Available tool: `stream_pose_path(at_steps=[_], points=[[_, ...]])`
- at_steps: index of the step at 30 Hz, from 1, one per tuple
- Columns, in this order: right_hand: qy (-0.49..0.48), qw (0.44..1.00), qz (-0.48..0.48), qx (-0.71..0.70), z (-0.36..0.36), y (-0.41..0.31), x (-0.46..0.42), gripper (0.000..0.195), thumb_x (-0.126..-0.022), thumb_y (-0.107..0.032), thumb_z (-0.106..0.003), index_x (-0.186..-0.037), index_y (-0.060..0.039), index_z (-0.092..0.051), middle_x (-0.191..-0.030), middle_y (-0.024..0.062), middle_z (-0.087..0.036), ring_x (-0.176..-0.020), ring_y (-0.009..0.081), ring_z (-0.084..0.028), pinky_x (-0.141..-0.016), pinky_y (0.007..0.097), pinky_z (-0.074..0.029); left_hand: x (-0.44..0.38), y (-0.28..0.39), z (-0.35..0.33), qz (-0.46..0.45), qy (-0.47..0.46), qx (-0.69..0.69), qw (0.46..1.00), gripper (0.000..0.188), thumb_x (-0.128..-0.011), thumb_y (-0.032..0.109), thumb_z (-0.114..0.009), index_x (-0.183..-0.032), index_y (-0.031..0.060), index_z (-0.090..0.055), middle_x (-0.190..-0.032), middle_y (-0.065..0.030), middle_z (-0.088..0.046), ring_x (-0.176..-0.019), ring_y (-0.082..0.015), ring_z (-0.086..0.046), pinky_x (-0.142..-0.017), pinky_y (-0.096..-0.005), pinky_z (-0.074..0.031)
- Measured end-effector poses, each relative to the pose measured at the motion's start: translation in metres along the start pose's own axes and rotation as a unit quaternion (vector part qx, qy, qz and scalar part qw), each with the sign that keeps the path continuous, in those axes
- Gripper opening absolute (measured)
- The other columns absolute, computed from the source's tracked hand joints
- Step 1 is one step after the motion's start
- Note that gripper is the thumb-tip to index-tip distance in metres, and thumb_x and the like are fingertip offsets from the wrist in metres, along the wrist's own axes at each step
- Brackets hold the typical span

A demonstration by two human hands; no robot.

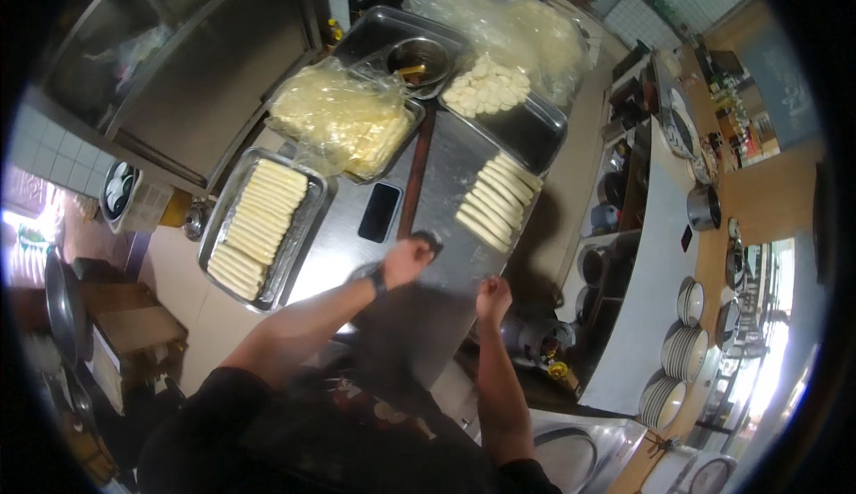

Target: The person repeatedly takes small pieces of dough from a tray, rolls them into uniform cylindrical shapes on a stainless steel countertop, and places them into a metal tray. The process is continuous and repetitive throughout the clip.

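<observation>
My left hand (406,261), with a dark band on its wrist, hovers over the metal table (435,300). Its fingers are curled beside a small dark object (428,242), and I cannot tell whether they grip it. At the table's right edge, my right hand (493,299) is also curled; its fingertips are too blurred to show anything held. Beyond it lies a row of pale dough strips (498,201). A long brown wooden rod (417,173) runs away from my left hand, with a dark-screened phone (380,212) to its left.
At left, a metal tray (319,201) holds dough strips. Clear plastic (314,103) covers dough in another tray. Farther back are a metal bowl (418,59), flat dough pieces (488,87) on a tray and a large plastic-covered heap (528,32). Stacked plates (683,355) stand on the right counter.
</observation>
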State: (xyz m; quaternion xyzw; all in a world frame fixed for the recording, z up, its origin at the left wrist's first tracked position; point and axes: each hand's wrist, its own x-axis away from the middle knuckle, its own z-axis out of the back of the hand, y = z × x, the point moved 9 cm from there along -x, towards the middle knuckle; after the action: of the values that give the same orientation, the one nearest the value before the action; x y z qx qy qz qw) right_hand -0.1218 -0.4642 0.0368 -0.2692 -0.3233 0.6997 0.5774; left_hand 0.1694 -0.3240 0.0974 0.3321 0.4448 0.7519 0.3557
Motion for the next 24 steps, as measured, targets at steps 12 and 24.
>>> stream_pose_path(at_steps=[12,24], points=[[0.006,0.994,-0.103,-0.025,-0.024,0.031,-0.119,0.023,-0.096,-0.017,-0.082,-0.105,0.0038,-0.076,-0.083,0.0103,-0.074,-0.067,0.0193,-0.067,-0.063,0.0366,-0.052,-0.169,0.001,-0.089,0.038,0.034,-0.145,0.988,0.031,-0.095,0.034,-0.072,-0.101,0.0034,-0.075,-0.098,-0.0220,-0.079,-0.096,-0.0426,-0.078,-0.087,-0.0523,-0.062],[0.025,0.995,-0.094,0.024,-0.034,-0.002,-0.140,0.023,-0.097,-0.013,-0.079,-0.113,0.0033,-0.075,-0.090,0.0108,-0.074,-0.078,0.0201,-0.066,-0.066,0.0368,-0.052,-0.205,0.024,-0.083,-0.030,-0.014,-0.190,0.981,0.025,-0.094,0.030,-0.076,-0.103,0.0068,-0.073,-0.093,-0.0192,-0.078,-0.091,-0.0417,-0.076,-0.084,-0.0545,-0.061]])
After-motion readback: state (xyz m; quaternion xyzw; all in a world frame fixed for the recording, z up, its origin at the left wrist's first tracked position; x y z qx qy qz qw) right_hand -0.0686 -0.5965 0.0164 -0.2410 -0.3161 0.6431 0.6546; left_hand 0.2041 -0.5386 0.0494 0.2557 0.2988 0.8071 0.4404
